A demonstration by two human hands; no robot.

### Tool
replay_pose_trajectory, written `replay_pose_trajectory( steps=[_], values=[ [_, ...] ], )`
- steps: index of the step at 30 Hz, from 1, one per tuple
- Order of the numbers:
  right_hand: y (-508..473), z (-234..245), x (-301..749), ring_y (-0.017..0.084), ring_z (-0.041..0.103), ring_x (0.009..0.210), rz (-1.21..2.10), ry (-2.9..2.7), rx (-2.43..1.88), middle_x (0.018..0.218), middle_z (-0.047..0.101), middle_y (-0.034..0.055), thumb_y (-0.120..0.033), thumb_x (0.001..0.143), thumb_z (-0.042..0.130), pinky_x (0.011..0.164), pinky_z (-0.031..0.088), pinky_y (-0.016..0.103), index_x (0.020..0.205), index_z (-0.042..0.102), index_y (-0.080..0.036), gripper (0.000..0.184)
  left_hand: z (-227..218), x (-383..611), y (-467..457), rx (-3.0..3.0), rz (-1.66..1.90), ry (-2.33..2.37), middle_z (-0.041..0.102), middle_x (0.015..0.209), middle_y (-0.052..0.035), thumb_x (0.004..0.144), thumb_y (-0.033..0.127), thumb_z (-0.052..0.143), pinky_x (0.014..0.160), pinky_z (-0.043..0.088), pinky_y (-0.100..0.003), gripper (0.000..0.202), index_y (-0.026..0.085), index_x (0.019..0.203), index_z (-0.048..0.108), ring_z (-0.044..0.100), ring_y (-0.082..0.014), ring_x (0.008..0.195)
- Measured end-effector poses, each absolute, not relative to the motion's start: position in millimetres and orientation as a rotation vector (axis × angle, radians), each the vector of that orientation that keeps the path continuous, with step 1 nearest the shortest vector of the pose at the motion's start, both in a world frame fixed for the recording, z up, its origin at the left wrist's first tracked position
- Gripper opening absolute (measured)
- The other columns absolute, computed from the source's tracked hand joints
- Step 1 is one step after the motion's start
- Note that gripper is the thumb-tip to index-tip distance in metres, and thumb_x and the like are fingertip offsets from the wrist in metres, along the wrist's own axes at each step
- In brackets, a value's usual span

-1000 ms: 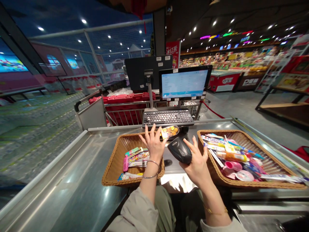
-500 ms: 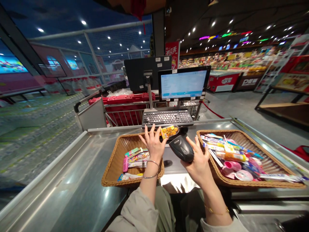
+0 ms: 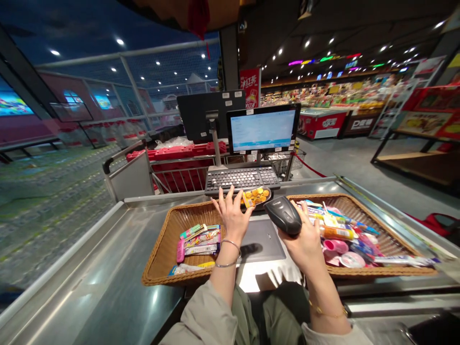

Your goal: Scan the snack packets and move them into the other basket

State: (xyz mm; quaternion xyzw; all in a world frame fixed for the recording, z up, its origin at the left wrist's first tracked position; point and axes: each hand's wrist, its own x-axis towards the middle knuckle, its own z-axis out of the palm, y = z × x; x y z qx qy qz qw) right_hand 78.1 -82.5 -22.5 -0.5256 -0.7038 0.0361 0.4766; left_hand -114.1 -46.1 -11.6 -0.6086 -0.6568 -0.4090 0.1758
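My left hand (image 3: pixel 233 215) is shut on a transparent snack tray (image 3: pixel 257 196) of orange pieces, which it holds just in front of the keyboard. My right hand (image 3: pixel 304 247) grips a black handheld barcode scanner (image 3: pixel 283 215), its head tilted up and a short way from the tray. Below my left hand sits a wicker basket (image 3: pixel 158 254) holding flat packaged goods (image 3: pixel 199 239). Just right of the scanner, a second wicker basket (image 3: pixel 391 273) is full of tubes, toothbrushes and pink items (image 3: pixel 341 239).
The baskets rest on a steel checkout counter (image 3: pixel 108 258), with a black pad (image 3: pixel 264 239) between them. Ahead stand a keyboard (image 3: pixel 242 178), a monitor (image 3: pixel 262 129), and a trolley with red crates (image 3: pixel 179 155). Store shelves and freezers lie beyond.
The view has turned slightly left. The scanner has moved right and tilted up in my right hand, while my left hand and the tray have shifted slightly right.
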Motion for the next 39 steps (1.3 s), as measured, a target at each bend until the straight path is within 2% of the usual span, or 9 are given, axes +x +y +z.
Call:
replay_pose_trajectory(
  steps=[4,9,16,20,24,29,34,39],
  values=[
    [-77.2,-26.1,93.0,0.036,0.030,0.150,0.047,-1.657,-1.323,0.143,0.058,0.0120,-0.032,0.083,0.059,0.120,0.020,0.063,0.128,0.061,-0.022,0.046,-11.6,-100.0,-42.1,-1.756,-1.156,-1.829,0.052,0.150,-0.0101,0.078,0.043,0.078,0.122,0.006,-0.068,0.057,0.025,0.130,0.064,0.026,-0.0388,0.150],
    [-71.4,-31.3,110.5,0.039,0.035,0.147,0.032,-1.561,-1.386,0.137,0.062,0.0141,-0.043,0.083,0.060,0.118,0.019,0.067,0.125,0.063,-0.022,0.047,-15.7,-81.7,-38.2,-1.808,-1.158,-1.795,0.053,0.150,-0.0102,0.077,0.046,0.078,0.122,0.012,-0.067,0.057,0.025,0.129,0.065,0.024,-0.0388,0.151],
    [-70.2,-33.9,130.7,0.040,0.036,0.146,0.011,-1.492,-1.434,0.138,0.061,0.0182,-0.046,0.085,0.060,0.114,0.028,0.063,0.130,0.061,-0.017,0.054,-20.9,-56.8,-31.2,-1.876,-1.161,-1.753,0.053,0.149,-0.0104,0.078,0.048,0.077,0.122,0.012,-0.068,0.058,0.023,0.128,0.065,0.025,-0.0391,0.150],
    [-68.7,-37.7,140.2,0.040,0.036,0.146,0.016,-1.475,-1.460,0.138,0.061,0.0172,-0.047,0.086,0.057,0.114,0.026,0.064,0.130,0.060,-0.017,0.053,-22.4,-41.1,-25.1,-1.920,-1.153,-1.731,0.052,0.150,-0.0105,0.078,0.052,0.075,0.123,0.012,-0.067,0.059,0.023,0.128,0.064,0.024,-0.0387,0.151],
    [-68.6,-39.8,147.8,0.039,0.037,0.145,0.022,-1.422,-1.474,0.139,0.060,0.0177,-0.048,0.085,0.058,0.113,0.027,0.063,0.131,0.059,-0.018,0.055,-24.8,-27.4,-19.6,-1.953,-1.148,-1.708,0.052,0.150,-0.0106,0.078,0.053,0.075,0.123,0.012,-0.067,0.060,0.022,0.128,0.065,0.025,-0.0387,0.151],
    [-71.2,-38.5,157.5,0.040,0.038,0.143,0.086,-1.303,-1.537,0.138,0.059,0.0186,-0.050,0.080,0.060,0.116,0.022,0.063,0.128,0.061,-0.016,0.059,-29.9,-15.8,-15.1,-1.969,-1.151,-1.691,0.054,0.148,-0.0101,0.078,0.053,0.075,0.123,0.013,-0.067,0.059,0.021,0.126,0.066,0.026,-0.0385,0.150],
    [-74.1,-34.5,169.1,0.040,0.043,0.137,0.113,-1.150,-1.606,0.137,0.059,0.0193,-0.049,0.073,0.065,0.114,0.029,0.059,0.129,0.060,-0.014,0.066,-32.8,-5.6,-12.9,-2.021,-1.123,-1.681,0.053,0.149,-0.0087,0.079,0.055,0.074,0.123,0.012,-0.067,0.057,0.022,0.125,0.066,0.026,-0.0385,0.150],
    [-74.9,-42.2,188.3,0.040,0.050,0.130,0.083,-1.117,-1.663,0.135,0.059,0.0208,-0.049,0.076,0.061,0.109,0.036,0.059,0.136,0.053,-0.014,0.070,-34.7,3.8,-8.9,-2.097,-1.035,-1.674,0.049,0.153,-0.0070,0.077,0.051,0.077,0.122,0.006,-0.071,0.060,0.027,0.130,0.064,0.023,-0.0383,0.151]
  ],
)
